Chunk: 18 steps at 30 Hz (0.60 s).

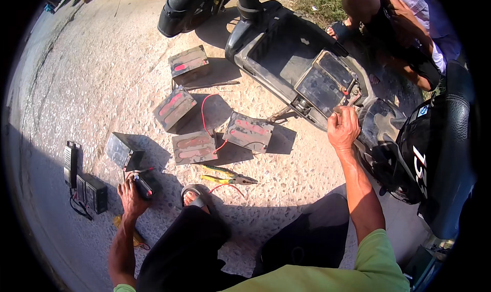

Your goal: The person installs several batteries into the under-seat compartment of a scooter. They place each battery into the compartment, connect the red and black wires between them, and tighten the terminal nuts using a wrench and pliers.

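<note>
Left hand [133, 196]: near left, forearm angled up from the lower edge; fingers closed about the left side of a black device [147, 185].
Right hand [343, 127]: arm stretched far right, fingers bent at the scooter [263, 69]'s open compartment; cannot tell whether they pinch anything.
Blocks: four dark, box-shaped batteries [249, 132], loose on the ground, left of the scooter.
Pliers [235, 179]: yellow-handled, jaws pointing right, on the near side of the batteries.

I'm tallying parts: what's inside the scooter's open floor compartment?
In the compartment, at least one dark block sits toward the right hand, with a small orange-red piece by its edge. Whatever lies underneath is covered.
</note>
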Each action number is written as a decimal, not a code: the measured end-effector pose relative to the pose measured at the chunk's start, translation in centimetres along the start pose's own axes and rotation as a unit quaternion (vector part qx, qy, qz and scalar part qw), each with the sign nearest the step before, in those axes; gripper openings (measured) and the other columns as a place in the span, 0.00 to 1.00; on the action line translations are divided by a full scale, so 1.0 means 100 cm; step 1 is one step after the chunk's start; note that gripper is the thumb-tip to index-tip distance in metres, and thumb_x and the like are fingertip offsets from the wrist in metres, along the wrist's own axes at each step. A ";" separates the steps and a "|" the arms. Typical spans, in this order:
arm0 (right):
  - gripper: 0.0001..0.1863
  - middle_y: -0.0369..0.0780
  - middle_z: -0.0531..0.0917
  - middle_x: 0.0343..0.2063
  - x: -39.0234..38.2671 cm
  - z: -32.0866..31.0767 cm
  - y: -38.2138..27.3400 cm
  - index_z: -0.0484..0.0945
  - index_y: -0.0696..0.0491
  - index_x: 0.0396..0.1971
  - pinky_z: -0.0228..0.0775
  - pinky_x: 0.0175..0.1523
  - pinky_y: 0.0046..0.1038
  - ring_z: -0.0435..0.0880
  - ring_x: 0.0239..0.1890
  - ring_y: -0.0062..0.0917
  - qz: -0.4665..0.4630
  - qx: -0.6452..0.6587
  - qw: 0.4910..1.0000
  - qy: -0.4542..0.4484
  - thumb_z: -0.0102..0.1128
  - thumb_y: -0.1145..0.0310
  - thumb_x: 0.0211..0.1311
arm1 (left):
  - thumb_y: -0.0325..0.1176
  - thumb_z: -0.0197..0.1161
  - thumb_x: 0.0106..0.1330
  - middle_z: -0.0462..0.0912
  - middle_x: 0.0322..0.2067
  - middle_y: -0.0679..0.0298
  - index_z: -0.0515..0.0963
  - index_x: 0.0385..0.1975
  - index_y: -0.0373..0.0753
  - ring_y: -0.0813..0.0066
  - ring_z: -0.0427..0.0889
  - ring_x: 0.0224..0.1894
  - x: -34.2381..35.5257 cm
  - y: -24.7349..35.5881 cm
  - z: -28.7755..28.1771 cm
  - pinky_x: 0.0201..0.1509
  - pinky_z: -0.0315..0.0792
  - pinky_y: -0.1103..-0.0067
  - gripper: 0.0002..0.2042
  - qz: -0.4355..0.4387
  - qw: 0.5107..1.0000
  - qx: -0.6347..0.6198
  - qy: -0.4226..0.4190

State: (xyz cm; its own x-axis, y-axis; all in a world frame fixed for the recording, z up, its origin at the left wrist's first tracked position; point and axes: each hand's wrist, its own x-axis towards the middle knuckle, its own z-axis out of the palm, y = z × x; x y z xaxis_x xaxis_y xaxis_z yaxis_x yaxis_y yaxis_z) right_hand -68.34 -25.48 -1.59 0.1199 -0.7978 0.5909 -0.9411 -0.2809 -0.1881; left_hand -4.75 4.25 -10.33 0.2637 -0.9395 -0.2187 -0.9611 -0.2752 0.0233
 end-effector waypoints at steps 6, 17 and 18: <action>0.08 0.41 0.81 0.38 -0.011 -0.003 0.005 0.79 0.52 0.37 0.75 0.44 0.41 0.83 0.40 0.41 0.009 -0.003 1.000 0.006 0.61 0.71 0.55 | 0.48 0.83 0.33 0.73 0.56 0.45 0.60 0.69 0.28 0.44 0.71 0.62 -0.021 0.051 -0.024 0.72 0.59 0.55 0.59 -0.109 0.982 -0.140 -0.056; 0.09 0.40 0.79 0.38 -0.002 -0.008 -0.004 0.79 0.50 0.37 0.76 0.44 0.41 0.81 0.42 0.40 0.017 -0.018 1.000 -0.012 0.60 0.70 0.55 | 0.42 0.84 0.35 0.70 0.58 0.46 0.60 0.69 0.34 0.43 0.70 0.61 0.076 0.226 -0.197 0.67 0.65 0.55 0.56 0.298 0.943 -0.141 -0.042; 0.09 0.39 0.79 0.39 -0.002 -0.006 -0.004 0.79 0.49 0.37 0.76 0.44 0.41 0.82 0.42 0.39 0.015 -0.011 1.000 -0.011 0.60 0.70 0.55 | 0.42 0.83 0.36 0.70 0.59 0.45 0.59 0.70 0.33 0.43 0.70 0.61 0.096 0.244 -0.207 0.66 0.65 0.55 0.56 0.345 0.928 -0.142 -0.028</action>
State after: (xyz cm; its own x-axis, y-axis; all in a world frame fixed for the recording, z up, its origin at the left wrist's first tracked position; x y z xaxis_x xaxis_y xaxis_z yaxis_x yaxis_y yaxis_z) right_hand -68.13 -24.88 -1.17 0.0977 -0.8168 0.5685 -0.9510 -0.2450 -0.1886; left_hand -23.95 -15.68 8.32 -0.4173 -0.9025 -0.1062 -0.8377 0.3367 0.4300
